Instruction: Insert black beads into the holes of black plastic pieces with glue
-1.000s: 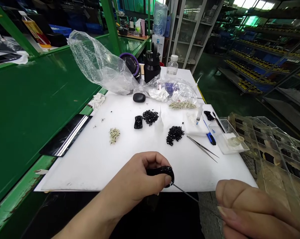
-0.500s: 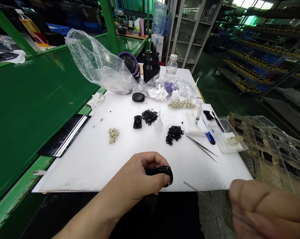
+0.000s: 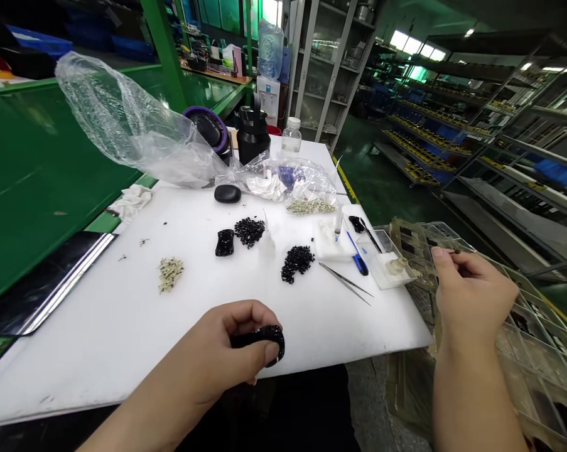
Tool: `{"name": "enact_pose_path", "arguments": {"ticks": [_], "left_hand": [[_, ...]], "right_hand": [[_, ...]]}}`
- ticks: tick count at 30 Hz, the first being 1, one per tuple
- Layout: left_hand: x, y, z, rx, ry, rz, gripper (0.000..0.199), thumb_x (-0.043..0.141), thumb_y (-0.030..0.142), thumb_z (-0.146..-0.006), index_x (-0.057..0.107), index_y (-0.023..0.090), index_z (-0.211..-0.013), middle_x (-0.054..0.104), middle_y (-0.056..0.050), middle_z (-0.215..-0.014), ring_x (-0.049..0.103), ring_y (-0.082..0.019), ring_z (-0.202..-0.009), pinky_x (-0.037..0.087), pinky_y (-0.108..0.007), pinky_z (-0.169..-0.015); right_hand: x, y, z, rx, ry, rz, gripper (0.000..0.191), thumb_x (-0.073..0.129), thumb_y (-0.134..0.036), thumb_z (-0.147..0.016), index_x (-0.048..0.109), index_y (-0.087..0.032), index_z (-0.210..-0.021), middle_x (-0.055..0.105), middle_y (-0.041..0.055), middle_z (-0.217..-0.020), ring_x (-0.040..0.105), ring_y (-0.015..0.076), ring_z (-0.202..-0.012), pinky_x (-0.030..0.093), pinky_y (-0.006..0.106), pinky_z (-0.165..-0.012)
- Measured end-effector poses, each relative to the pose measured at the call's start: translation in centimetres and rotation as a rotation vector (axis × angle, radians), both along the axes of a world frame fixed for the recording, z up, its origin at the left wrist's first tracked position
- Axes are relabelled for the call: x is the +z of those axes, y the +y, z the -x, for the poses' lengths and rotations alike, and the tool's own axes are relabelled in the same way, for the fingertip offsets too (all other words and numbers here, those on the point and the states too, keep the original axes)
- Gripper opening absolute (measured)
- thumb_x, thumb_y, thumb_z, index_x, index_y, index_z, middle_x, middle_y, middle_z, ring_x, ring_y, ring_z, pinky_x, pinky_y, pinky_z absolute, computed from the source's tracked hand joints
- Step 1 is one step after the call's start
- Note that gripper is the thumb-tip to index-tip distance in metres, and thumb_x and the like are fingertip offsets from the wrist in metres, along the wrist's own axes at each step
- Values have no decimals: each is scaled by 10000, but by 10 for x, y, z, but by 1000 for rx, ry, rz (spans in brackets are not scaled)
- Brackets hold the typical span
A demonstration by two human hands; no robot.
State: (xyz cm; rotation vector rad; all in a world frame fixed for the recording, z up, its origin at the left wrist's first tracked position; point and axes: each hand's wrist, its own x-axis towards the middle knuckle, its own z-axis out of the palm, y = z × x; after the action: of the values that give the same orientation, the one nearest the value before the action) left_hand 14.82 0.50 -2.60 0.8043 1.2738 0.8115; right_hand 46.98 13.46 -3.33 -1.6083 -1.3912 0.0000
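My left hand (image 3: 236,342) is closed around a glossy black curved piece (image 3: 274,339), thumb on its near face, over the front edge of the white board (image 3: 226,282). Out to the right, above a clear compartment box (image 3: 523,339), my right hand (image 3: 471,282) is closed in a pinch. A thin dark tip shows at its fingers; most of what it holds is hidden. On the board lie two heaps of small black pieces (image 3: 297,262), a pile of pale pieces (image 3: 170,274), another glossy black piece (image 3: 225,242) and tweezers (image 3: 345,282).
A small white squeeze bottle (image 3: 267,242) stands among the heaps. Right of it are a blue-handled tool (image 3: 360,263) and a clear tray (image 3: 387,267). Clear plastic bags (image 3: 161,138), a black oval case (image 3: 227,193) and a black flask (image 3: 253,135) occupy the back.
My right hand has moved up and away, over the compartment box; the thin grey rod seen before it earlier no longer shows at length. The view has turned right. My left hand keeps its hold.
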Motion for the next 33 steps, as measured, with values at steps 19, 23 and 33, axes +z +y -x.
{"name": "enact_pose_path", "arguments": {"ticks": [19, 23, 33], "left_hand": [[31, -1, -17, -45, 215, -78, 97, 654, 223, -724, 620, 183, -806, 610, 18, -745, 522, -123, -692, 414, -249, -641], [30, -1, -17, -45, 237, -86, 93, 643, 218, -714, 616, 184, -796, 606, 19, -742, 521, -131, -696, 413, -258, -643], [31, -3, -21, -63, 299, -88, 87, 617, 212, -722, 622, 192, -807, 621, 16, -759, 551, -154, -752, 424, -264, -686]], "right_hand": [[28, -104, 130, 993, 397, 808, 148, 546, -237, -832, 627, -167, -730, 559, 17, -678, 495, 136, -646, 408, 249, -586], [28, -105, 131, 957, 389, 834, 120, 546, -218, -804, 597, -169, -708, 520, -2, -651, 462, 123, -627, 389, 239, -576], [19, -103, 131, 935, 540, 977, 104, 570, -205, -774, 547, -168, -680, 420, -46, -566, 354, 76, -527, 269, 207, -464]]}}
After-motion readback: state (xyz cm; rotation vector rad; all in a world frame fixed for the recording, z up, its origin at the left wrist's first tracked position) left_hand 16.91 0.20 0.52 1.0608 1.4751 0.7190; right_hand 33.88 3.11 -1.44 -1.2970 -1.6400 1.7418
